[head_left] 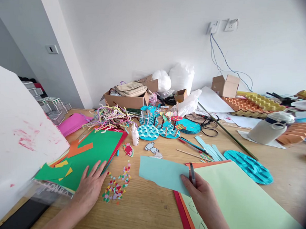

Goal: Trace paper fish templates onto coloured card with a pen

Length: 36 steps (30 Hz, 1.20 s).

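My left hand (90,185) lies flat with fingers spread on the right edge of a green sheet of paper (99,142), which tops a stack of coloured sheets. In my right hand (200,190) a light blue piece of paper (162,171) is pinched, along with a dark pen (192,174) standing upright against the fingers. The blue paper's lower edge is uneven. Beneath that forearm is a pale green sheet (243,196) with fish outlines drawn on it. Small coloured paper bits (116,188) are scattered between my hands.
A white glue bottle (135,136) stands mid-table beside blue paper discs (148,132) bearing small paper fish. Pipe cleaners (111,117) are heaped behind the green stack. A blue oval (248,166) lies at right, near a white jug (271,127) and a long green stick (227,131).
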Tool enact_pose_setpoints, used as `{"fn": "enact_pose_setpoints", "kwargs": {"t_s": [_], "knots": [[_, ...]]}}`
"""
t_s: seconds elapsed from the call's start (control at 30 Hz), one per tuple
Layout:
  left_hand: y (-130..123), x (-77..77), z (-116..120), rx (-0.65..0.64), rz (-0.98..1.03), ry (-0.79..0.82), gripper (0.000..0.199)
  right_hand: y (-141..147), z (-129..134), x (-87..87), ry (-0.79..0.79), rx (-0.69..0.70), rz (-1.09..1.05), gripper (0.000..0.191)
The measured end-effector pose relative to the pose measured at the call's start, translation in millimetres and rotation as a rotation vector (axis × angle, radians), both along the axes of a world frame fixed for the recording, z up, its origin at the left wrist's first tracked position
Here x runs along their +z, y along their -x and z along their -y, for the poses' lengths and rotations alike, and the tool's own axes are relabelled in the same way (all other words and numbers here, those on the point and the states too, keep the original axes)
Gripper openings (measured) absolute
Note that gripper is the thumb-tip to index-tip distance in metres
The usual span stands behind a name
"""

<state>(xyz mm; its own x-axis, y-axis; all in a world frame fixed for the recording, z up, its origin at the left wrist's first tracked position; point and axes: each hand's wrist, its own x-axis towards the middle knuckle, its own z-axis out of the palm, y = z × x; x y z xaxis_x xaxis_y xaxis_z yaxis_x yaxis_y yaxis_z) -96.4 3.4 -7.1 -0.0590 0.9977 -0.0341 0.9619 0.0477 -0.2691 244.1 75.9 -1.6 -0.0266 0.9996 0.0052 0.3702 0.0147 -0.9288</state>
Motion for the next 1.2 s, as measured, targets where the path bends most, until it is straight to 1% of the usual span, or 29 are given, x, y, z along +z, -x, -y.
{"fn": "enact_pose_setpoints", "kwargs": {"t_s": [0.13, 0.2, 0.3, 0.4, 0.5, 0.6, 0.7, 0.83, 0.9, 1.03, 1.2], "knots": [[-9.0, 0.1, 1.5, 0.039, 0.002, 0.055, 0.064, -1.0, -0.2, -2.1, 0.004, 0.004, -0.009, 0.028], [-12.5, 0.0, 2.6, 0.037, 0.009, 0.081, 0.068, -1.6, -0.3, -3.4, 0.021, -0.005, -0.013, 0.029], [-13.5, 0.7, 3.5, 0.003, 0.005, 0.093, 0.070, -1.9, -0.4, -4.4, 0.041, -0.010, -0.022, 0.031], [-8.2, 3.7, 0.1, -0.053, -0.025, 0.052, 0.063, -1.8, -0.6, -4.1, 0.046, 0.000, -0.020, 0.032], [-0.4, 11.1, -8.4, -0.090, -0.036, 0.006, 0.053, -1.8, -0.7, -4.0, 0.051, 0.006, -0.019, 0.034], [5.0, 22.7, -19.7, -0.115, -0.014, -0.014, 0.053, -2.2, -0.7, -4.6, 0.049, 0.000, -0.025, 0.035], [6.7, 33.6, -31.1, -0.116, 0.016, 0.055, 0.057, -2.5, -0.8, -5.3, 0.036, 0.003, -0.011, 0.035], [6.5, 40.6, -40.2, -0.067, -0.006, 0.182, 0.050, -2.6, -1.2, -5.5, 0.019, 0.014, 0.042, 0.034], [6.8, 40.6, -41.2, -0.039, -0.017, 0.199, 0.049, -2.8, -0.9, -5.4, 0.011, 0.016, 0.062, 0.034], [5.8, 35.4, -40.8, -0.013, -0.016, 0.199, 0.055, -2.4, 0.6, -4.5, 0.001, 0.012, 0.089, 0.032], [-8.1, 27.8, -39.9, -0.040, 0.005, 0.190, 0.058, 0.3, 1.2, -0.8, 0.009, 0.026, 0.104, 0.031]]}}
